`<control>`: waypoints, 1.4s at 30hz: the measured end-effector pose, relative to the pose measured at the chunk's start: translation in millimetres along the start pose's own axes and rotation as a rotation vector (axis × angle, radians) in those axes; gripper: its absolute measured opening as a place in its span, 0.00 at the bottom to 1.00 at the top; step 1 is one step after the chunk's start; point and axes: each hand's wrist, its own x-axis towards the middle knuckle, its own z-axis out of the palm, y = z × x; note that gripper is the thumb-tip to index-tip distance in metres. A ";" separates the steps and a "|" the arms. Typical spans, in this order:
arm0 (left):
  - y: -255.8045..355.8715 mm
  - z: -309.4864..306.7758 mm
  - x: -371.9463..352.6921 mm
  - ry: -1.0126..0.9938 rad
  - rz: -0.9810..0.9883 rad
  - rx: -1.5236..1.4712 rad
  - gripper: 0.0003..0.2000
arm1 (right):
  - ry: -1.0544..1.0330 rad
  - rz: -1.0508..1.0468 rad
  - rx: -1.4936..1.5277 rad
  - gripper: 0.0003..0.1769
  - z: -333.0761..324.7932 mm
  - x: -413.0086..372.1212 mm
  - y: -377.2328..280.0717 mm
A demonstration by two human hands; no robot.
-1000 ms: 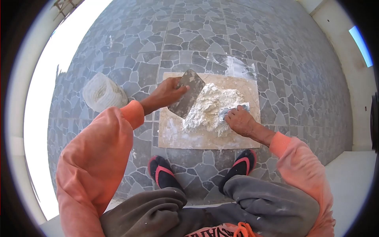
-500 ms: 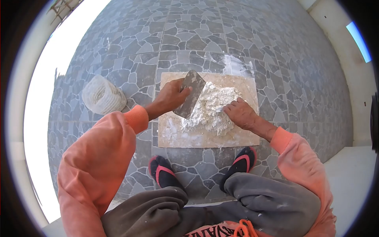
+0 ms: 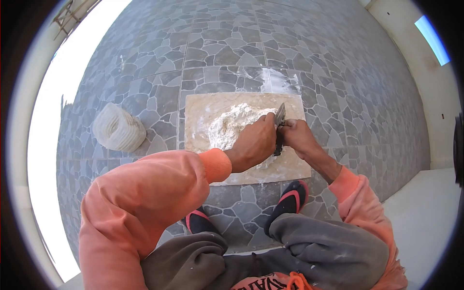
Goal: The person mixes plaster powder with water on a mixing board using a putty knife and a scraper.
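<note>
My left hand (image 3: 256,138) reaches across the board and is closed on a flat rectangular metal plate (image 3: 281,114), like a plastering blade, turned nearly edge-on. A dark part shows at its lower end. My right hand (image 3: 299,137) is closed against the other side of the plate, fingers pinched; anything held in it is mostly hidden. Under and left of my hands, a heap of white, crumbly plaster-like material (image 3: 227,126) lies on a square beige board (image 3: 198,104). My left forearm covers the board's lower left part.
A translucent ribbed plastic container (image 3: 118,128) stands on the stone-patterned tiles (image 3: 159,104) left of the board. White smears (image 3: 280,81) mark the tiles beyond it. My feet in black-and-pink footwear (image 3: 293,198) are close to the board's near edge. A pale wall (image 3: 435,111) rises at right.
My left hand has moved right across the heap, turning the plate from face-up to nearly edge-on. The right hand has shifted slightly up and met the plate at the board's right side.
</note>
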 end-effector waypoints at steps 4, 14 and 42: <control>4.0 9.9 6.9 0.007 0.024 0.032 0.10 | 0.114 -0.082 -0.141 0.09 -12.7 11.8 21.3; -8.3 14.2 21.7 -0.067 -0.079 0.051 0.10 | 0.155 -0.171 -0.338 0.12 -13.5 -26.3 -2.2; -12.5 -9.5 -14.3 -0.007 0.001 0.063 0.12 | 0.090 0.008 0.400 0.14 8.2 -12.9 32.5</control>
